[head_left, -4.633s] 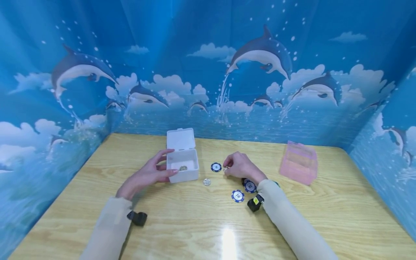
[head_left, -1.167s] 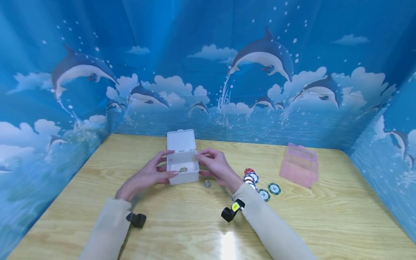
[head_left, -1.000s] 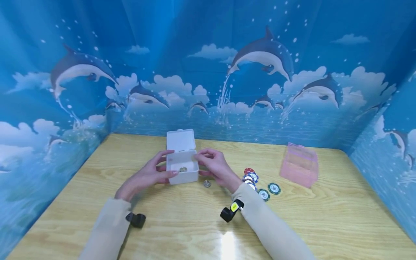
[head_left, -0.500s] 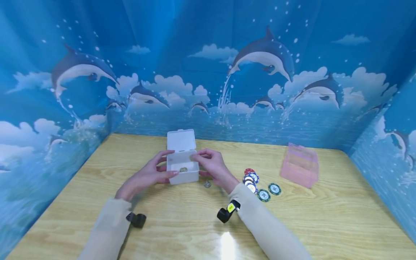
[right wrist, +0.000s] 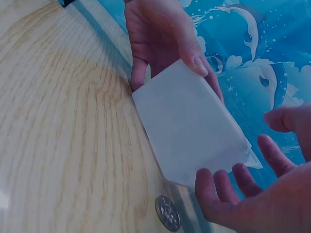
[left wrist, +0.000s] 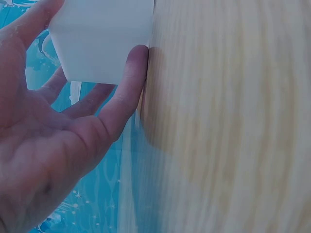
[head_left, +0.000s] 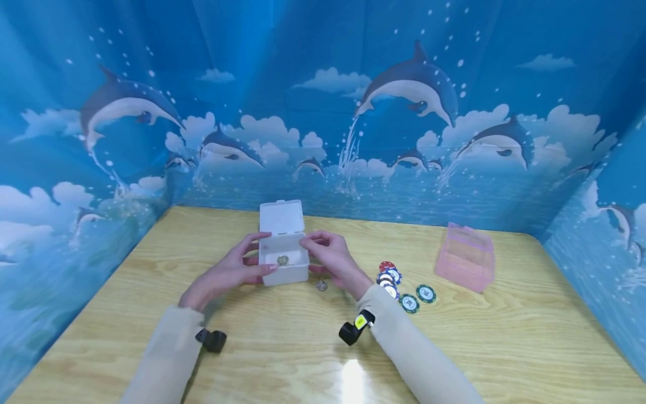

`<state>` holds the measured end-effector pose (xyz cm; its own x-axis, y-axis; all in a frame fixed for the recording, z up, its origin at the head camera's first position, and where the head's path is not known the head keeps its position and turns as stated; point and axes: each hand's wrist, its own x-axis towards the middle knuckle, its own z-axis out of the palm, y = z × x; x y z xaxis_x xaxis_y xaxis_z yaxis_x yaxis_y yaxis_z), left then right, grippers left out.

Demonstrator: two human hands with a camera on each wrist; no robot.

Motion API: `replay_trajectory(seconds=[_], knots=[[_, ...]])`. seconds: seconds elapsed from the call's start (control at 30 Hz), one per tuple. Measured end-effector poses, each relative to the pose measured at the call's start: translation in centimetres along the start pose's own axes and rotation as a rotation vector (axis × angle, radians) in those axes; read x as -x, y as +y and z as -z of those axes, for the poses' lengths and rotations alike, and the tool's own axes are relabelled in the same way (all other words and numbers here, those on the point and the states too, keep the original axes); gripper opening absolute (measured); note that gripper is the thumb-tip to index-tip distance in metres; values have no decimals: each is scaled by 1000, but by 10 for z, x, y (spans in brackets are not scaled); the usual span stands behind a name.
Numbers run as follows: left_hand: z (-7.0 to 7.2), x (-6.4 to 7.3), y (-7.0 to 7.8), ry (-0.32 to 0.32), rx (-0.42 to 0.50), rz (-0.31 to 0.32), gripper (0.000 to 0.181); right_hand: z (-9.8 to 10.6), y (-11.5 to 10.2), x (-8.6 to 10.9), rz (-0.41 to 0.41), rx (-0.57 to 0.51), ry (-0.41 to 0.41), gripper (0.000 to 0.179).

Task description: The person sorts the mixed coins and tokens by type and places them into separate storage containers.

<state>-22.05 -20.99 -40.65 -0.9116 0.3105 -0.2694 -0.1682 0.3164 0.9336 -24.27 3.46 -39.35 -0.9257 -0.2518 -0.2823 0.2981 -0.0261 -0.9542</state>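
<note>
A small white plastic box (head_left: 287,276) stands on the table with its lid (head_left: 281,217) tipped back. My left hand (head_left: 234,268) grips its left side, thumb at the front and fingers behind; the left wrist view shows the same hand (left wrist: 63,131) against the box wall. Inside the box lies coin-like metal (head_left: 282,260). My right hand (head_left: 333,261) is at the box's right rim, thumb and index finger over the opening. From the right wrist, this hand (right wrist: 262,204) has loosely bent fingers beside the wall, nothing visible between them. A silver coin (head_left: 321,285) lies on the table nearby.
Several poker chips (head_left: 388,280), red and blue, overlap beside the right forearm, with two green ones (head_left: 426,293) close by. A translucent pink box (head_left: 465,257) lies at the back right. A dolphin-printed backdrop (head_left: 323,112) encloses the wooden table (head_left: 282,348).
My right hand has moved left from the table, where it pinched a small metal piece, to the box's rim. The metal inside the box has shifted slightly. My left hand stays on the box.
</note>
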Motion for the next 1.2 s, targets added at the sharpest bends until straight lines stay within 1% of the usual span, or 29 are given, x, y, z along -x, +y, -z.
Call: replay_trajectory(seconds=[0.13,0.4,0.73,0.9,1.03,1.2], knots=[[1,0,1,-3,-2,-1,89,3,0,-1,18,8,-27,34],[2,0,3,-5,1,-7,89,7,1,-2,76,60,-67,37],[0,-1,3,11,-14,9,91,13,3,4,119,103,-102,40],[0,-1,1,2,-13,-1,92,18,2,9,137,140,-107,44],[0,-1,-1,-5,4,-10,92,23,2,11,155,187,-101,46],[1,-1,-2,-14,18,-24,91,31,2,13,146,223,-82,49]])
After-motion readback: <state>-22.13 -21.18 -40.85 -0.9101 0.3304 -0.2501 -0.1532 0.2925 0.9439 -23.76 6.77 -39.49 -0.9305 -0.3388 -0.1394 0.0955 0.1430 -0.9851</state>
